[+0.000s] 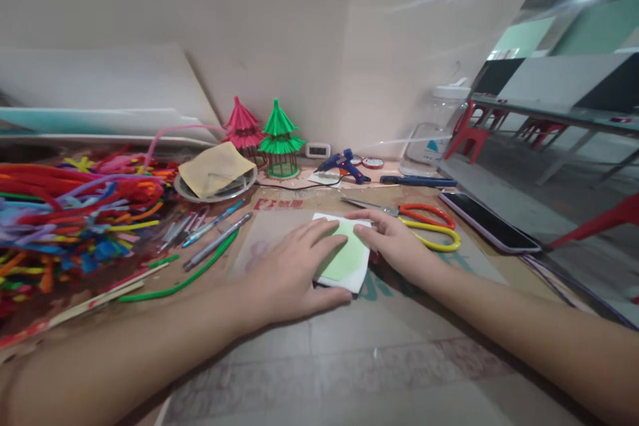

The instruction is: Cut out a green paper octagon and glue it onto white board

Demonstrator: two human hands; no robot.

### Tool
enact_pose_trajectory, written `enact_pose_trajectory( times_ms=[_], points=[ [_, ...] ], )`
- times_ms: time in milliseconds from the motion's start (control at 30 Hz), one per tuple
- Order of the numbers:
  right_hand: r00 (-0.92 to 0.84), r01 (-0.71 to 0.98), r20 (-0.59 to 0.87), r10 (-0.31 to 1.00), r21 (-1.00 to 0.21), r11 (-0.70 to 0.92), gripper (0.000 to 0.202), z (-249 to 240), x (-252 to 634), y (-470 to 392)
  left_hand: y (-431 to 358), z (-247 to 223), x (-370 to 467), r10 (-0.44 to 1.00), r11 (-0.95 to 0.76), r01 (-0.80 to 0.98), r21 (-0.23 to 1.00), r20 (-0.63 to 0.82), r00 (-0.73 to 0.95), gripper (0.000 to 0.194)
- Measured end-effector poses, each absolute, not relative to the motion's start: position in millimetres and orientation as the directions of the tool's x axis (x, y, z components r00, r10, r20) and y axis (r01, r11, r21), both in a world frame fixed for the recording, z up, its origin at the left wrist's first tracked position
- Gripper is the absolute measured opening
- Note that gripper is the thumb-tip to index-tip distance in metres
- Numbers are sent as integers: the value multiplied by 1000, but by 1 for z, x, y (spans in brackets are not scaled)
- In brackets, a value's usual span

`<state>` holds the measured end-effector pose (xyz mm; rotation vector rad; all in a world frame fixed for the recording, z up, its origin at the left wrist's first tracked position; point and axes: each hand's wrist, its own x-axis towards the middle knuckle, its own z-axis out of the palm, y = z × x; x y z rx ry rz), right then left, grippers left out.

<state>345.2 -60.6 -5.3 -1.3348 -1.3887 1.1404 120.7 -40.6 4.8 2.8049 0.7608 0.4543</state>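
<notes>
A white sheet piece (355, 285) lies on the cardboard in front of me, with a smaller light green sheet (343, 259) on top of it. My left hand (294, 266) rests over their left side, its fingers spread onto the green sheet and its thumb along the near edge. At the upper right corner, my right hand (399, 243) pinches the white piece, thumb on top and the other fingers partly hidden at the edge. Just beyond my right hand are scissors (432, 233) with orange and yellow handles.
Colourful pipe cleaners (74, 219) are heaped at left, near pens (217, 239) and a dish (214, 196). Behind stand red (242, 126) and green (279, 133) pagoda-like models, a blue glue gun (344, 163) and a clear bottle (432, 136). A phone (489, 221) lies right.
</notes>
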Motion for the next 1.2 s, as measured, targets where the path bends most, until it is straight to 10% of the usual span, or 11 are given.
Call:
enact_pose_trajectory(
  times_ms=[267,1200],
  points=[
    [-51,586,308,950,-761,278,19,-14,357,-52,-37,6,124,490,-855,429,291,188,851,75],
    [-260,704,342,903,-573,419,20,-12,357,-53,-43,19,132,471,-882,455,124,213,856,53]
  ],
)
